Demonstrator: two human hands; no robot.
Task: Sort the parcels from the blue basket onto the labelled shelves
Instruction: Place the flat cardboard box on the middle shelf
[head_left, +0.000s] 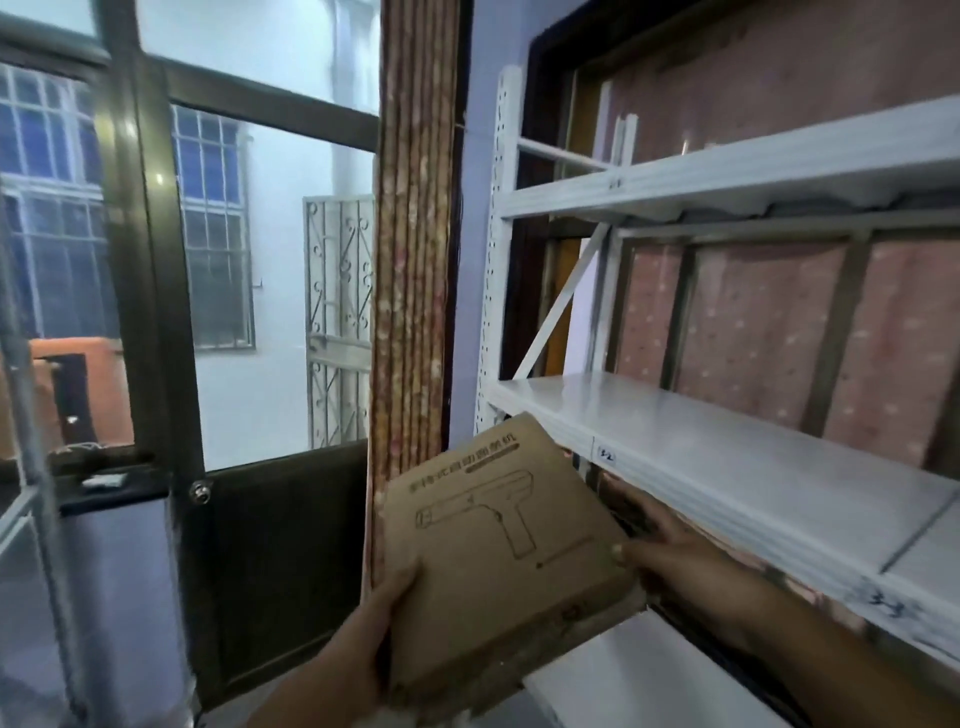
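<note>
Both your hands hold one flat cardboard parcel (501, 535) in front of the white shelf rack (727, 171). Your left hand (363, 639) grips the parcel's near left edge: thumb curled over the top face, fingers hidden beneath. Your right hand (675, 551) holds the right edge, thumb tip pressed on the top face near the corner, fingers wrapped under and behind the box.

Parcel: plain brown corrugated card, thin and roughly square, tilted with its far corner raised toward the rack. Top face carries a dark line drawing of a pistol-shaped handheld tool, with a row of printed characters above it, too soft to read, and an underline bar beneath them. Near lower edge looks scuffed and slightly ragged.

Position against the rack: the parcel's far corner sits just in front of the middle shelf (753, 441), near its left end, overlapping the shelf's front lip in view; contact cannot be judged. A small handwritten label (605, 456) on that lip sits just right of the parcel's far corner. A second scrawled mark (888, 605) is further right along the same lip.

Left of the rack: a brown patterned curtain (415, 260) hanging in folds, then a dark-framed glass door (171, 270). Pink patterned fabric (769, 332) covers the wall behind the rack.
</note>
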